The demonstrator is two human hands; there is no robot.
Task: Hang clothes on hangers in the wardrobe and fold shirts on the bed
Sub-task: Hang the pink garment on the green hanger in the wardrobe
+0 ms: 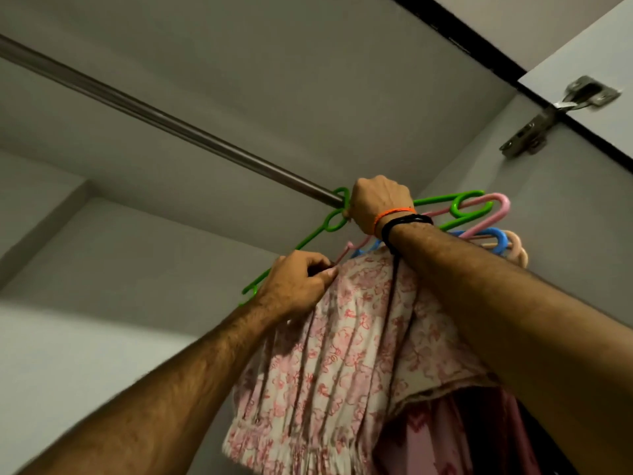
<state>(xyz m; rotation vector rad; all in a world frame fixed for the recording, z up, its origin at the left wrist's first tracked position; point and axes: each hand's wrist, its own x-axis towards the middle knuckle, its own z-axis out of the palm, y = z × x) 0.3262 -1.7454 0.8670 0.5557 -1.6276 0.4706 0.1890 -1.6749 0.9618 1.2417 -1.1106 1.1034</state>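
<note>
A metal wardrobe rod [164, 121] runs from the upper left down to the middle. My right hand [378, 202] grips the hook of a green hanger [334, 221] right at the rod. Below it hangs a white garment with a pink floral print [346, 351]. My left hand [296, 284] pinches the top left edge of that garment, beside a pink hanger arm [342, 255]. Pink [493, 214], blue [495, 236] and peach [517, 252] hangers bunch together to the right of my right wrist.
The wardrobe's grey ceiling and back wall surround the rod. An open door with a metal hinge [548, 118] stands at the upper right. Darker pink clothes [455, 437] hang under my right forearm at the lower right.
</note>
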